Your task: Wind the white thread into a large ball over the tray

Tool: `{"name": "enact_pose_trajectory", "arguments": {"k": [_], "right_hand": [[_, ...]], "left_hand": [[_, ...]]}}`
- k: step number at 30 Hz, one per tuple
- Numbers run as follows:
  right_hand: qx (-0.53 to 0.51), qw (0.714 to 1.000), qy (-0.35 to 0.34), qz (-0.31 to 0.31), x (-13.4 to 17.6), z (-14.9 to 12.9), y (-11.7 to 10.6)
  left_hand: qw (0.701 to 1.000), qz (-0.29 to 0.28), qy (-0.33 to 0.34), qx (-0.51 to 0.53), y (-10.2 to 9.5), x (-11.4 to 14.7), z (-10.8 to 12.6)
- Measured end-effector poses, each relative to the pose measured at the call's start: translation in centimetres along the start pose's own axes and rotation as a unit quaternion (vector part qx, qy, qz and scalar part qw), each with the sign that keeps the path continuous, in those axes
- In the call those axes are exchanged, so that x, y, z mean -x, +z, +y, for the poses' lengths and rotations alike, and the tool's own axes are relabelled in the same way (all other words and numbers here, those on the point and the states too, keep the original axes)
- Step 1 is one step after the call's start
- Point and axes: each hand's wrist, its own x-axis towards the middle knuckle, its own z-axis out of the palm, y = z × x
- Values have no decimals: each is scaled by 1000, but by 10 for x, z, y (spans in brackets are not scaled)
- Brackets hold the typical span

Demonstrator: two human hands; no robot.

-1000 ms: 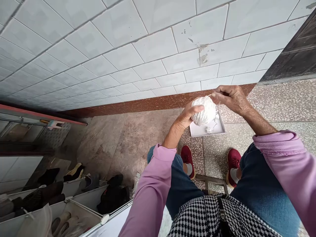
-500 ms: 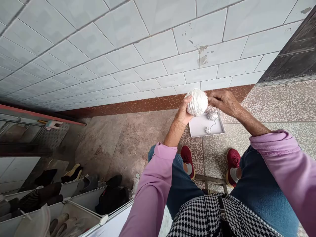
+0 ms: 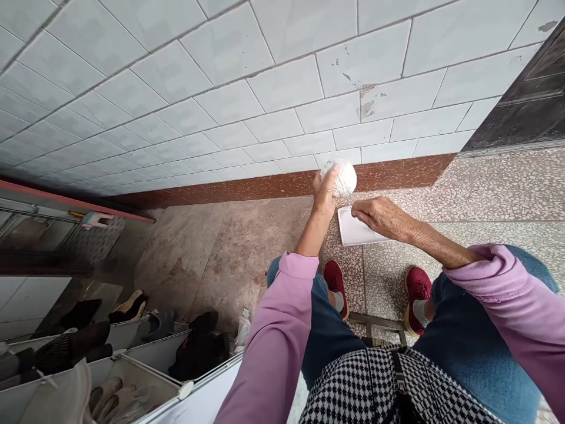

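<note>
A round ball of white yarn (image 3: 345, 178) is held up near the foot of the tiled wall. My left hand (image 3: 325, 191) grips it from the left, its thumb lying across the side facing me. Below and to the right of the ball, my right hand (image 3: 382, 219) has its fingers pinched together on what looks like a strand of the yarn; the strand itself is hardly visible. Under that hand a shallow white tray (image 3: 351, 231) lies on the floor. The hand and wrist cover the tray's right part, so its contents are hidden.
White wall tiles (image 3: 265, 126) rise ahead above a reddish-brown skirting (image 3: 247, 186). A rack (image 3: 185, 391) with shoes in its compartments stands at lower left. My red shoes (image 3: 334, 281) rest on the speckled floor, and a dark door (image 3: 529, 100) is at right.
My right hand has moved down and left from beside the ball to over the tray, hiding the small crumpled balls there. The left hand has turned the ball and shifted slightly left.
</note>
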Motion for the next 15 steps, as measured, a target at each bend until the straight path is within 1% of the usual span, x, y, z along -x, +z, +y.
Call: {"name": "enact_pose_trajectory", "arguments": {"k": [2,3,7,9,11,13,15], "right_hand": [[4,1000,-1,20,3,0,-11],[11,999,0,32,4,2,-16],[59,996,8,71,9,19,-31],[73,993,12,88,10,31,-34],[74,990,23,114,11,44,-38],[72,986,41,144,11,55,-44],[65,983,57,164,10,62,-50]], "left_hand": [[998,15,24,-58,0,0,-1],[995,12,35,-89,0,1,-1],[975,-32,69,-210,4,4,-1],[963,-65,61,-253,4,5,-1],[953,-113,40,-279,4,7,-2],[946,-167,9,-278,3,9,-3],[943,-222,-26,-247,3,13,-2]]}}
